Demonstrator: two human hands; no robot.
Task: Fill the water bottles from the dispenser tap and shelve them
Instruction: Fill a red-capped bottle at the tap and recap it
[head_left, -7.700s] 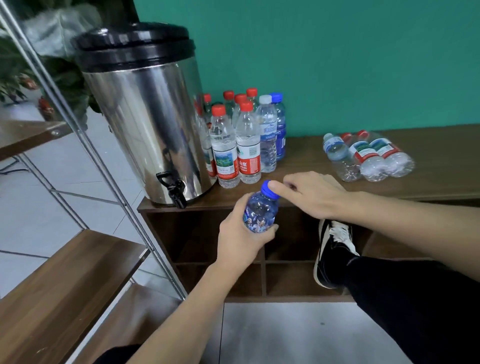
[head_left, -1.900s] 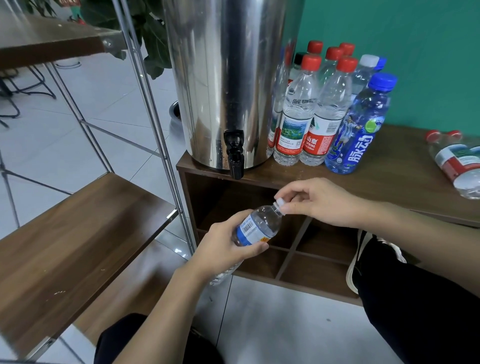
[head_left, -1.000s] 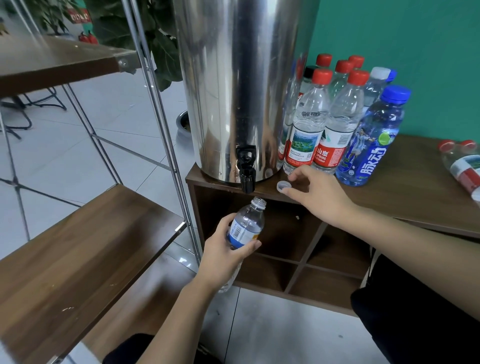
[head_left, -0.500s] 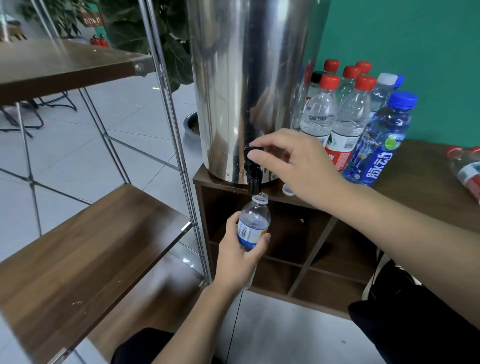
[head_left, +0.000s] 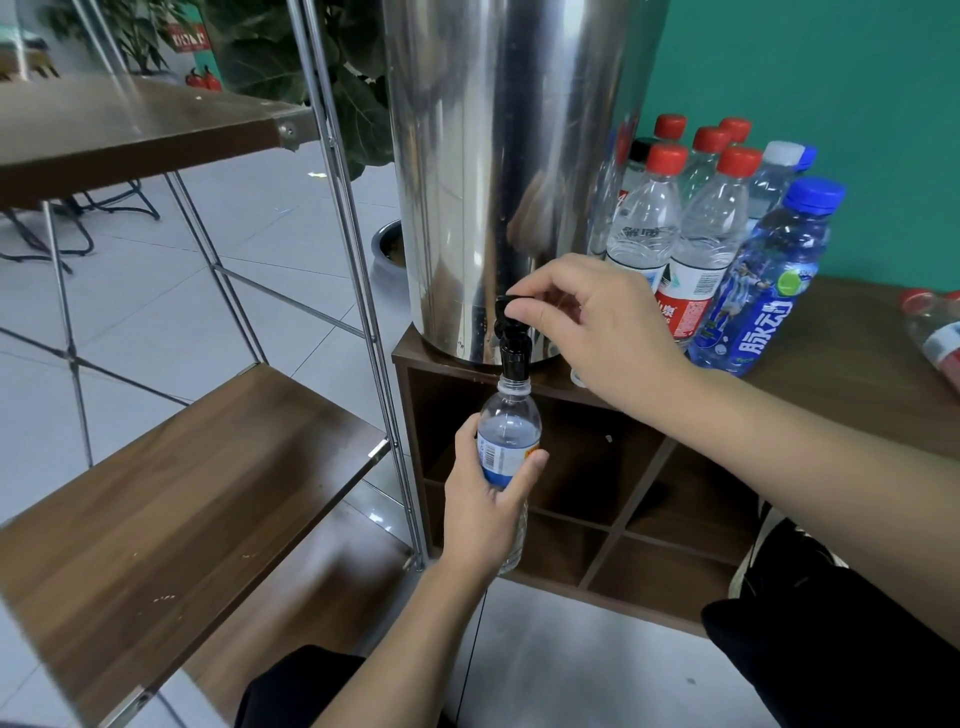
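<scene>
A dark brown wooden cubby table (head_left: 857, 332) carries a tall shiny steel dispenser (head_left: 498, 171) at its left end. Beside it stands a cluster of clear red-capped bottles (head_left: 675, 218) and a blue-capped blue bottle (head_left: 763, 291). Clear bottles (head_left: 935, 332) lie sideways farther right.

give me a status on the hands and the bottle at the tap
Left hand grips open bottle, mouth right under tap. Right hand pinches tap lever. Nothing in the way.
</scene>
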